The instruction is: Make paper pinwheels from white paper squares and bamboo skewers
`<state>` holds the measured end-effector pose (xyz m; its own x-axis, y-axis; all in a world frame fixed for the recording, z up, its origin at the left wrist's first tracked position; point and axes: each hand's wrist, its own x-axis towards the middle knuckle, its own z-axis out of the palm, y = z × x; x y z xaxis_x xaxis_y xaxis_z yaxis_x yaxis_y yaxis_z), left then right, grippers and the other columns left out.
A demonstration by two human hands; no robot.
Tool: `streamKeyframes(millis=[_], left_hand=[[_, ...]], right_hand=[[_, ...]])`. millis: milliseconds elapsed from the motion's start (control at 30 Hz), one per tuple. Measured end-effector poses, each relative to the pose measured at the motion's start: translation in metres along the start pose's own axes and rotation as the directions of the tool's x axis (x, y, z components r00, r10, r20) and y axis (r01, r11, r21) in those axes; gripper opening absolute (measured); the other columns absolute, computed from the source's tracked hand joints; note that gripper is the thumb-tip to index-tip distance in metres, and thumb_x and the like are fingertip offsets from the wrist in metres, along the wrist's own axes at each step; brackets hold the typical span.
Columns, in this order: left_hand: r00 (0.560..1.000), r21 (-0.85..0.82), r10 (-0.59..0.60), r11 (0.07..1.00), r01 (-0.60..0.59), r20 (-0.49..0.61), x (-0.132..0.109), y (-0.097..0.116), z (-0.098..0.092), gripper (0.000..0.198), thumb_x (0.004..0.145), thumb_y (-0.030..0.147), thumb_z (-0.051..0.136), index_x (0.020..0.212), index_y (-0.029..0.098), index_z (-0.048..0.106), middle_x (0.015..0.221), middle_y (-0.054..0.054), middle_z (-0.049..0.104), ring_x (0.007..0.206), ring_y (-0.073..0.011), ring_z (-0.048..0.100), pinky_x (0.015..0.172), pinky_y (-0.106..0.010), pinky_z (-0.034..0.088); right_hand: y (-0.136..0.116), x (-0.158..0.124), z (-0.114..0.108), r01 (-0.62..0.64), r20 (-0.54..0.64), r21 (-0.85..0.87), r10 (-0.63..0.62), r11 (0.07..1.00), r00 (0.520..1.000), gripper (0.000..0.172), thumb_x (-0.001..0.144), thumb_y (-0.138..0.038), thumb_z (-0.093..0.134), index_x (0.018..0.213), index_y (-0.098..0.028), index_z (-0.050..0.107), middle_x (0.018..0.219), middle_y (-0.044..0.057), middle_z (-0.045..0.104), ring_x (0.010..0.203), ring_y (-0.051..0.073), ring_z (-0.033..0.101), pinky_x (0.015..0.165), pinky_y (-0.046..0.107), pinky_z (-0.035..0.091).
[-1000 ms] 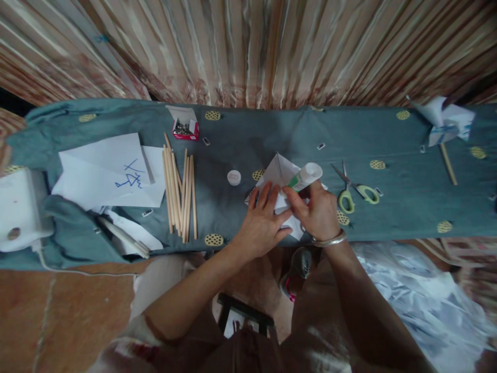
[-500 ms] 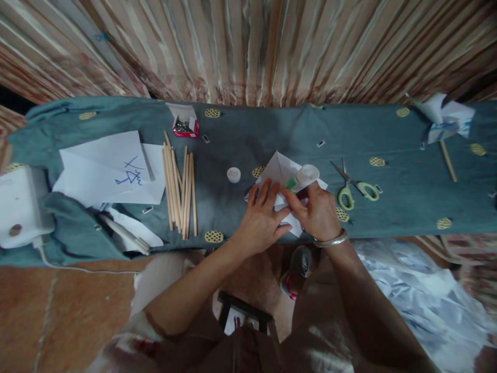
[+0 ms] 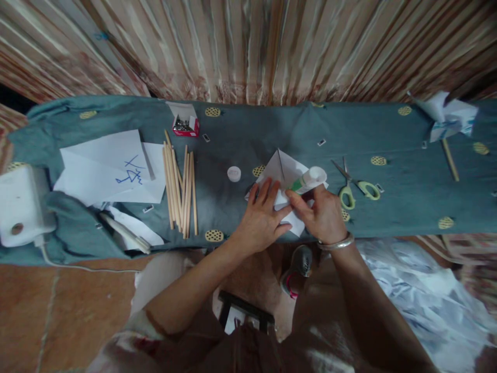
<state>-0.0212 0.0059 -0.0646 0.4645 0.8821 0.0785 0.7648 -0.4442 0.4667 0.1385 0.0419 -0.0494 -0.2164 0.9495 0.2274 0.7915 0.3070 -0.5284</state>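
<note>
A creased piece of white paper (image 3: 286, 165) lies on the table under both hands. With fingers spread, my left hand (image 3: 261, 216) rests flat on its left part. My right hand (image 3: 324, 213) grips a glue stick (image 3: 312, 178), a white tube with a green band, tilted over the paper; its tip is hidden by my fingers. A round white cap (image 3: 234, 174) sits on the cloth left of the paper. Just right of my right hand lie scissors (image 3: 354, 185) with pale green handles, blades apart.
Several wooden sticks (image 3: 188, 194) lie left of centre, below an open red box of small metal pieces (image 3: 185, 127). Farther left are white sheets (image 3: 104, 171) and a white device (image 3: 25, 204) with a cable. A paper pinwheel (image 3: 452, 122) lies at far right.
My right hand has slid slightly right with the glue stick across the paper. My left hand stays almost in place on the sheet.
</note>
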Motion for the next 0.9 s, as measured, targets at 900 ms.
streamKeyframes(millis=[900], left_hand=[[1.0, 0.018, 0.0, 1.0, 0.0, 0.016, 0.0, 0.0, -0.001, 0.051, 0.082, 0.04, 0.064, 0.13, 0.027, 0.056, 0.15, -0.018, 0.034, 0.142, -0.0418, 0.02, 0.111, -0.063, 0.02]], right_hand=[[0.015, 0.004, 0.002, -0.027, -0.091, -0.054, 0.022, 0.998, 0.996, 0.043, 0.085, -0.06, 0.05, 0.089, -0.018, 0.058, 0.064, 0.004, 0.065, 0.055, 0.02, 0.06, 0.053, 0.031, 0.043]])
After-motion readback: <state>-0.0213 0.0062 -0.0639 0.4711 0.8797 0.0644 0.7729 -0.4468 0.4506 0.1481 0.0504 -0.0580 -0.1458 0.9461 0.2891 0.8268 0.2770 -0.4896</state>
